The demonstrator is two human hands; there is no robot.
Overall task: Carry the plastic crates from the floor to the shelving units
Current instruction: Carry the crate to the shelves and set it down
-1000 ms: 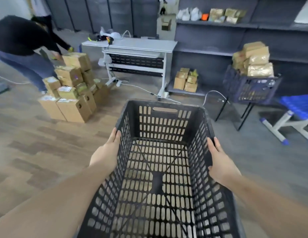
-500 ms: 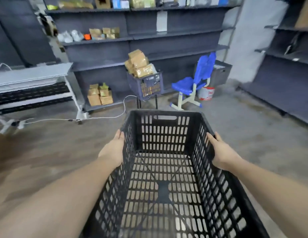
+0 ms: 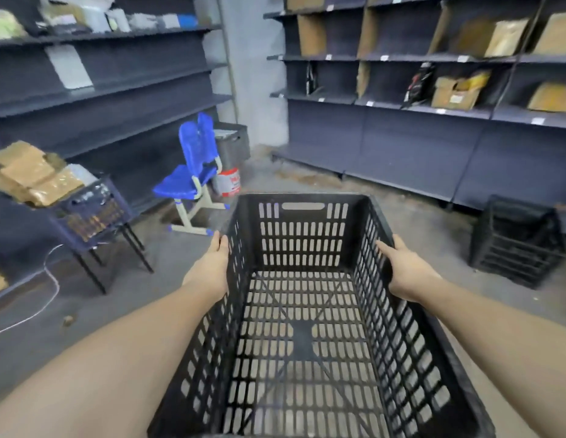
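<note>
An empty black slotted plastic crate (image 3: 302, 235) is held up in front of me, above the floor. My left hand (image 3: 212, 268) grips its left rim and my right hand (image 3: 405, 270) grips its right rim. A stack of black crates (image 3: 518, 245) stands on the floor at the right, in front of dark shelving units (image 3: 417, 147) along the right wall. More dark shelving (image 3: 117, 90) runs along the left wall.
A blue chair (image 3: 193, 178) stands ahead on the left, with a red-and-white bucket (image 3: 228, 183) and a grey bin (image 3: 232, 143) behind it. A dark crate of brown parcels (image 3: 86, 210) sits on a black stand at the left. A white cable (image 3: 45, 298) trails across the floor.
The view has swung to the right, from the white table and box pile to the corner and the right-hand shelving. Both hands keep their hold on the crate.
</note>
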